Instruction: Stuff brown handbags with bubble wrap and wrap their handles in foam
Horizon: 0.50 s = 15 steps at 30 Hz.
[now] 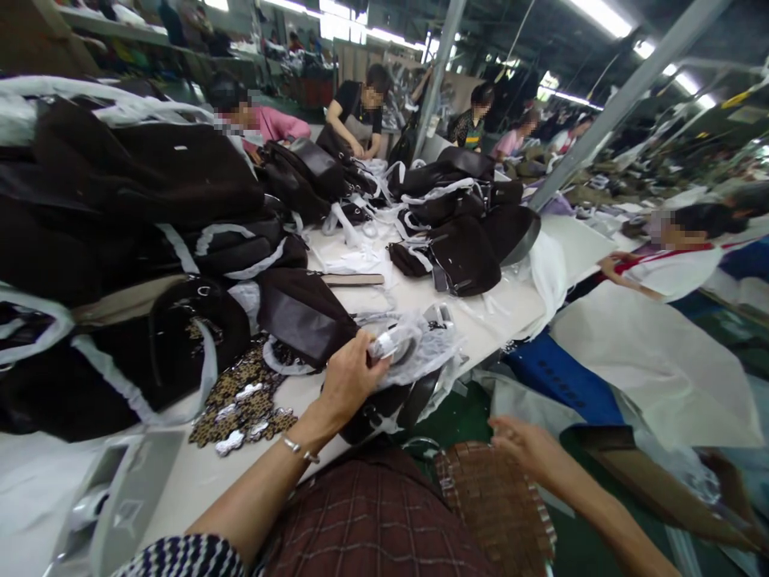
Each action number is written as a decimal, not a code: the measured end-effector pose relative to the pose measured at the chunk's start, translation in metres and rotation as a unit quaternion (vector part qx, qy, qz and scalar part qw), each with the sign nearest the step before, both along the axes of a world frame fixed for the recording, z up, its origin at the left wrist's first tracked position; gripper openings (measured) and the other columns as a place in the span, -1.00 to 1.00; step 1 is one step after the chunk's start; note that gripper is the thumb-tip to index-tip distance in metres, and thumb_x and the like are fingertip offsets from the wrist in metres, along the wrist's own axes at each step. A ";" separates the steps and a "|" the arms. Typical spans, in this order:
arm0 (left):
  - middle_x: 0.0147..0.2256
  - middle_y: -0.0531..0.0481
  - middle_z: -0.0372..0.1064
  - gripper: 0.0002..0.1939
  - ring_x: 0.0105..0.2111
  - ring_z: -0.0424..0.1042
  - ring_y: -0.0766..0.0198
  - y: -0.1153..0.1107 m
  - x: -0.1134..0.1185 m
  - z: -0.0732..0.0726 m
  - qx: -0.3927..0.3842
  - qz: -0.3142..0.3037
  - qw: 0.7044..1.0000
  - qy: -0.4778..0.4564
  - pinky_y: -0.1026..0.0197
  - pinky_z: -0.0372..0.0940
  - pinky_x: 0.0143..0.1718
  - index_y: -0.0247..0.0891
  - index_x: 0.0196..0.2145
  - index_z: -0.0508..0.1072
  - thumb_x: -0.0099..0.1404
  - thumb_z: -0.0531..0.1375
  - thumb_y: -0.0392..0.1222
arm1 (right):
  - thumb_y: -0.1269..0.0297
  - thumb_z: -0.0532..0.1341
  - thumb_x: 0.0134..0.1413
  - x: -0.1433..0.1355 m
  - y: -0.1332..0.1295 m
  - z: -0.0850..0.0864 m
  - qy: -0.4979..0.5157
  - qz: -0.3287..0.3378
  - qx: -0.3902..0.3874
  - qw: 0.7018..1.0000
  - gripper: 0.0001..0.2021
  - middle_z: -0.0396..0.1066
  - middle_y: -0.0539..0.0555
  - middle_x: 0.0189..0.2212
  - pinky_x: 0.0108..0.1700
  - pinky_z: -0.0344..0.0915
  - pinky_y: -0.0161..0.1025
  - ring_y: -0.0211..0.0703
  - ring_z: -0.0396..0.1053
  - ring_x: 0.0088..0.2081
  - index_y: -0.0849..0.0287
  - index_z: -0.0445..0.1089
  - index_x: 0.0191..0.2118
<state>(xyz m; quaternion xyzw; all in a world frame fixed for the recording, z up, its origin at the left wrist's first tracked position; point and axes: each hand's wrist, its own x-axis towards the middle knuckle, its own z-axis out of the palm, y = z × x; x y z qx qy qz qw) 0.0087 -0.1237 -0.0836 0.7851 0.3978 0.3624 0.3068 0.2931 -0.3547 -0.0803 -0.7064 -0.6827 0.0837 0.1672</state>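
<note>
My left hand point(352, 377) is closed on a bag strap point(400, 340) wrapped in whitish plastic, at the near edge of the table. Under this strap lies a dark bag point(414, 401), partly covered by clear wrapping. Just left of the hand is another dark brown bag point(306, 312) with a smooth panel. My right hand point(522, 449) is off the table at the lower right, above a woven brown seat point(496, 497). Its fingers are curled together, and anything between them is hidden.
Dark bags point(150, 168) with wrapped straps are piled high at the left. Patterned flower-shaped pieces point(240, 405) lie near a grey plastic box point(126, 497). More bags point(462, 252) lie across the white table point(481, 320). A slanted metal post point(625, 104) rises at the right; several people sit around.
</note>
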 end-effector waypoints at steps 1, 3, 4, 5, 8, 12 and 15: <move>-0.31 0.02 0.40 -0.77 -0.29 0.42 0.21 -0.001 0.005 -0.002 0.037 -0.031 0.998 0.046 0.22 0.31 -0.22 -0.19 -0.12 0.34 0.28 0.21 -0.17 | 0.38 0.18 0.17 0.006 0.019 0.011 0.012 -0.025 0.006 1.000 -0.79 0.55 0.04 -0.43 -0.45 0.46 -0.26 -0.11 0.53 -0.45 0.15 0.43 -0.09; -0.17 -0.07 0.44 -0.65 -0.14 0.44 0.13 -0.002 0.013 -0.007 0.079 -0.117 0.980 0.142 0.15 0.33 -0.14 -0.17 0.02 0.30 0.28 0.20 -0.24 | 0.29 0.21 0.18 0.005 0.055 0.033 0.022 -0.054 0.043 0.997 -0.63 0.52 0.18 -0.16 -0.22 0.51 -0.12 -0.03 0.53 -0.19 0.20 0.32 0.10; -0.15 -0.10 0.44 -0.64 -0.12 0.45 0.10 -0.003 0.015 -0.009 0.088 -0.158 0.964 0.195 0.14 0.34 -0.15 -0.16 0.03 0.30 0.28 0.19 -0.26 | 0.27 0.23 0.17 0.001 0.071 0.041 0.010 -0.034 0.069 0.997 -0.54 0.46 0.24 -0.02 -0.07 0.47 -0.04 0.01 0.47 -0.04 0.21 0.26 0.17; -0.16 -0.11 0.46 -0.67 -0.14 0.46 0.08 -0.003 0.017 -0.010 0.089 -0.189 0.945 0.250 0.14 0.35 -0.18 -0.17 0.01 0.33 0.27 0.18 -0.27 | 0.27 0.26 0.14 -0.006 0.084 0.046 -0.006 0.009 0.083 0.997 -0.46 0.37 0.27 0.08 0.06 0.39 0.04 0.04 0.37 0.09 0.19 0.21 0.23; -0.29 -0.16 0.49 -0.81 -0.28 0.51 0.11 -0.003 0.021 -0.008 0.074 -0.222 0.898 0.372 0.16 0.36 -0.25 -0.26 -0.13 0.41 0.31 0.10 -0.34 | 0.32 0.37 0.01 -0.026 0.112 0.048 -0.052 0.184 0.040 0.981 -0.33 0.26 0.21 0.19 0.27 0.10 0.17 0.06 0.14 0.26 0.10 0.19 0.25; -0.31 -0.27 0.51 -0.81 -0.29 0.53 0.08 0.001 0.032 -0.003 0.068 -0.225 0.880 0.414 0.13 0.38 -0.22 -0.38 -0.14 0.44 0.33 0.09 -0.32 | 0.34 0.43 -0.07 -0.039 0.141 0.026 -0.078 0.263 -0.041 0.961 -0.41 0.40 0.19 0.04 0.20 0.15 0.12 0.05 0.26 0.14 0.16 0.33 0.12; -0.30 -0.29 0.52 -0.76 -0.28 0.54 0.03 0.006 0.046 -0.012 0.041 -0.276 0.853 0.440 0.11 0.40 -0.23 -0.41 -0.17 0.48 0.35 0.09 -0.22 | 0.29 0.37 0.03 -0.039 0.163 0.009 -0.061 0.287 -0.083 0.952 -0.55 0.45 0.16 -0.09 0.05 0.26 -0.05 0.00 0.34 0.01 0.16 0.38 0.06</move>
